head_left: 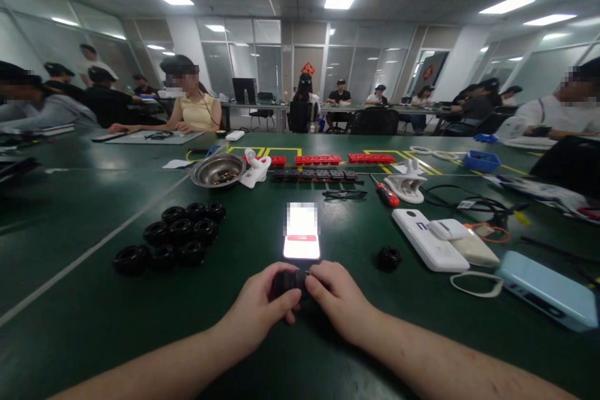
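The dark, ridged, rounded piece (284,281) sits between the two hands, just off the near edge of the black phone with a lit screen (302,251), and lies directly against the left palm side and to the left of the right fingertips. Its longer visible extent runs roughly crosswise, left to right, though fingers cover much of it and the true axis cannot be told. The left hand (259,300) is the nearer one, half closed around the piece, fingers curled over its left side and thumb laid across its near face. The right hand (341,300) is nearly closed, thumb and forefinger meeting at the right end of the piece; whether they also pinch something small there is too fine to tell. Both forearms slant inward from the lower corners, wrists low over the dark green desk (140,319), knuckles facing up. One shiny black tyre-like ring (389,257) rests apart, beyond and to the right of the right hand, while a cluster of nine similar glossy black rings (180,229) lies well off to the left, beyond the left hand
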Action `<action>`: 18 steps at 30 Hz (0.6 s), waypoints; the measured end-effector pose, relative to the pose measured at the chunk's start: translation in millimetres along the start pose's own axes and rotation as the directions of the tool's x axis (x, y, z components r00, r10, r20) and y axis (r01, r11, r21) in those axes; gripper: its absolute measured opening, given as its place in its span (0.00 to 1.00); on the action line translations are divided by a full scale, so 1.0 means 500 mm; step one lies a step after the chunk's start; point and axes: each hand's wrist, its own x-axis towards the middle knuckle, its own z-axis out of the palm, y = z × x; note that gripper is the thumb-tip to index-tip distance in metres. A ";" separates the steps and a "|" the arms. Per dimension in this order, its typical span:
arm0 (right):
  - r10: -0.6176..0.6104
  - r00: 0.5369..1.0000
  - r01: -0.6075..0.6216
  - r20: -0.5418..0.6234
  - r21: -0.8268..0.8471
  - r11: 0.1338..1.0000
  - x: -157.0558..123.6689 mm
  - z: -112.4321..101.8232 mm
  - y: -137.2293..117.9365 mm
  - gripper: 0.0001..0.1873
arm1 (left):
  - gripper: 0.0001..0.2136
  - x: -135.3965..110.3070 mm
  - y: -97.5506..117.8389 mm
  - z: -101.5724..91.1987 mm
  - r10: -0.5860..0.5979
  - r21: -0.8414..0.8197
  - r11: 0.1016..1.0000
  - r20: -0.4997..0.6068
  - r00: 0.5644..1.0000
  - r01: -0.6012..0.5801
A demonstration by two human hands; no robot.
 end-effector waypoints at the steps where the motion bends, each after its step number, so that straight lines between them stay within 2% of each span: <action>1: -0.002 1.000 0.002 0.019 0.012 1.000 0.002 0.000 0.001 0.22 | 0.15 0.000 0.002 0.000 -0.003 0.007 1.000 -0.003 1.000 0.003; 8: 0.057 0.998 -0.058 0.010 0.109 0.992 0.001 -0.006 -0.012 0.09 | 0.16 0.007 0.010 -0.004 -0.064 0.032 0.997 -0.035 0.997 0.065; 10: 0.016 1.000 -0.017 0.005 0.077 0.997 -0.001 -0.007 -0.014 0.12 | 0.15 0.006 0.010 -0.004 -0.051 0.037 0.998 -0.029 0.998 0.052; 14: -0.024 1.000 0.024 -0.001 -0.024 0.999 0.001 -0.006 -0.005 0.24 | 0.13 0.000 0.006 -0.002 -0.022 0.050 0.999 0.006 1.000 0.022; 18: 0.019 0.996 -0.025 0.090 0.068 0.997 0.006 -0.005 0.003 0.24 | 0.14 0.001 0.000 -0.005 -0.020 0.038 0.999 -0.003 1.000 0.020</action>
